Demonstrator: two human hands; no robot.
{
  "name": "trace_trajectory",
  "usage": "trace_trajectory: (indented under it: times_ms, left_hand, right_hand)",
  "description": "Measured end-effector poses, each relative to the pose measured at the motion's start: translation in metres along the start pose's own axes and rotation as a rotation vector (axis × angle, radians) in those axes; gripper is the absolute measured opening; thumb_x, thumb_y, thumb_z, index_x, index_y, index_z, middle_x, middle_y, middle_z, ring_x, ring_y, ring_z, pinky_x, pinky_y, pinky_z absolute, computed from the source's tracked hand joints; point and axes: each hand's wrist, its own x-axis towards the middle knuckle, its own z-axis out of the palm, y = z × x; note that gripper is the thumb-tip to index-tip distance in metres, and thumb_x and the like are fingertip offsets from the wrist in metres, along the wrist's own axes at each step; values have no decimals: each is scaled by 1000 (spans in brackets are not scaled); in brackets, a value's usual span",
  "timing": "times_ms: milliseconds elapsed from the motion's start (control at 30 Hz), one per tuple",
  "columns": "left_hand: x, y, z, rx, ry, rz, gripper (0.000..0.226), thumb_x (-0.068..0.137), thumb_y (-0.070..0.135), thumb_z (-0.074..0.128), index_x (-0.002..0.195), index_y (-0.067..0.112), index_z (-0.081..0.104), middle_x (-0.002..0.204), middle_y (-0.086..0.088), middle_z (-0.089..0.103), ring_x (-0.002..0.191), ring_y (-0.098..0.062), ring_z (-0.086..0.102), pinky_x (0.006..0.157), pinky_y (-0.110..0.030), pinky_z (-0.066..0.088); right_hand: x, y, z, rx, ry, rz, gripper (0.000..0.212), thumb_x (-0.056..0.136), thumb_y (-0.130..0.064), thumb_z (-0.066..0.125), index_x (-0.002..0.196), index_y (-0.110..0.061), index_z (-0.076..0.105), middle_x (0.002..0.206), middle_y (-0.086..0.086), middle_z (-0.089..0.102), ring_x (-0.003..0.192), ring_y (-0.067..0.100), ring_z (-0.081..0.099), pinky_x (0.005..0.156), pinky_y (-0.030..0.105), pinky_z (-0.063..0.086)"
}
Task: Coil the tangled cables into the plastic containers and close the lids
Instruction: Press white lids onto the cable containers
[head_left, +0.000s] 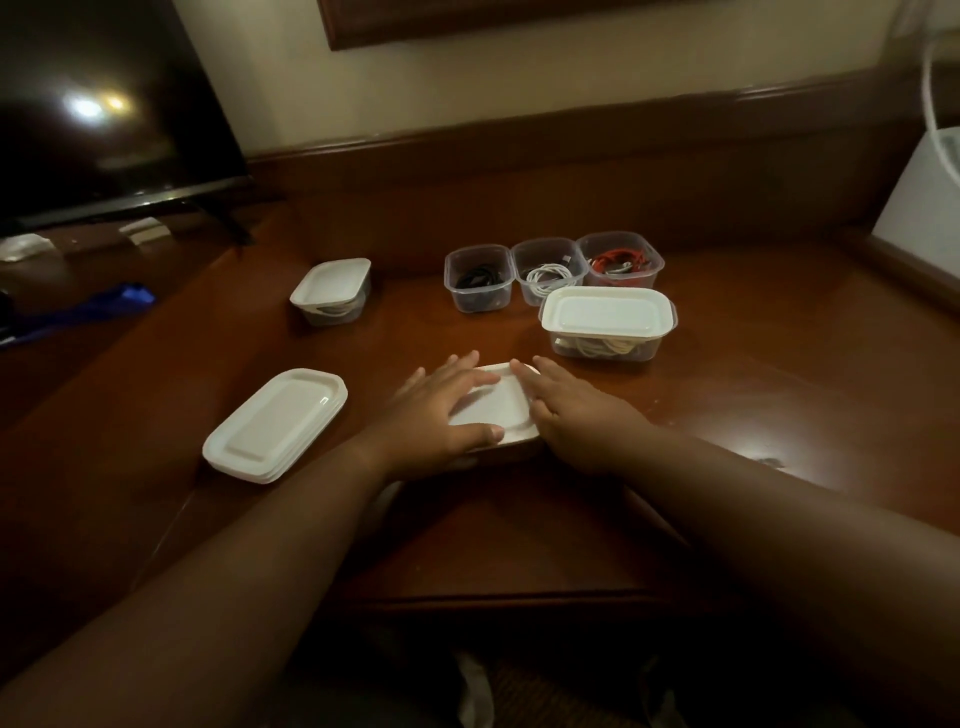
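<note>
A white lid (498, 408) lies on a container in front of me, the box under it almost hidden. My left hand (441, 415) presses flat on its left side, thumb along the near edge. My right hand (569, 415) lies flat on its right side. Behind stand three lidless clear containers: one with a black cable (477, 278), one with a white cable (550, 273), one with a red cable (621, 260). A lidded container (608, 322) holding a white cable sits right of centre. Another lidded container (331, 291) stands at the left.
A stack of spare white lids (275, 423) lies left of my hands on the brown wooden desk (753, 374). A dark TV screen (104, 114) stands at the far left, a blue object (104, 304) below it. A white box (924, 197) sits at the right edge.
</note>
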Motion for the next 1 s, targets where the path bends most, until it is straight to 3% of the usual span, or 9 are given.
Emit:
trace_trajectory:
  times_ms: [100,233,367,467,567,667,767,867,1000]
  left_hand:
    - [-11,-3,0,-53,17,41,56,82,55,57,135,46,46,162,13,23,151,-9,8,118,-32,1]
    - [-22,-6,5,109,-9,55,61,93,54,56,149,45,32,164,14,15,151,-9,8,121,-37,10]
    - [-24,-10,2,103,-48,69,52,97,53,50,146,52,31,162,20,14,150,-4,6,122,-41,9]
    - [-24,-25,-13,143,-3,113,45,98,45,51,142,49,41,158,22,27,148,-2,16,120,-41,12]
    - [-22,-36,-29,238,103,82,50,86,38,40,132,44,55,149,20,45,140,-3,32,112,-39,22]
    - [-13,-48,-44,322,137,-27,53,82,55,35,128,40,58,146,18,50,134,-6,40,107,-37,24]
    - [3,-62,-55,470,48,-77,78,76,84,46,139,39,46,151,16,44,138,-12,40,112,-41,23]
    - [19,-75,-60,454,50,-70,69,83,67,60,143,38,42,153,14,41,140,-13,38,114,-39,24]
    - [36,-98,-61,282,81,-83,61,91,52,62,146,37,41,158,12,35,143,-16,36,115,-36,31]
  right_hand:
    - [3,0,-2,29,-22,-8,57,107,-29,30,157,-35,4,167,-1,-1,152,21,8,122,45,16]
    - [9,-2,-6,58,-32,-38,57,107,-26,32,158,-34,7,166,1,-5,152,22,7,120,40,15]
    - [14,-6,-6,56,-4,-101,58,106,-19,38,158,-24,13,166,-5,-11,152,19,6,119,33,16]
    - [17,-11,-3,24,22,-110,57,106,-24,36,158,-16,14,167,-4,1,151,15,13,119,29,16]
    - [22,-21,-1,-11,107,-97,58,104,-37,40,154,-11,28,161,4,25,142,20,33,115,33,30]
    - [30,-33,0,-52,159,-136,52,102,-38,45,147,-12,42,148,6,44,128,19,46,104,32,42]
    - [43,-41,1,-130,147,-199,51,101,-33,48,149,-19,40,151,4,42,134,21,42,109,37,40]
    - [63,-45,0,-187,141,-227,51,100,-30,50,150,-23,39,152,2,42,137,22,40,110,39,40]
    - [93,-44,-1,-215,178,-209,51,98,-34,51,148,-26,42,149,-1,46,132,21,45,105,40,43]
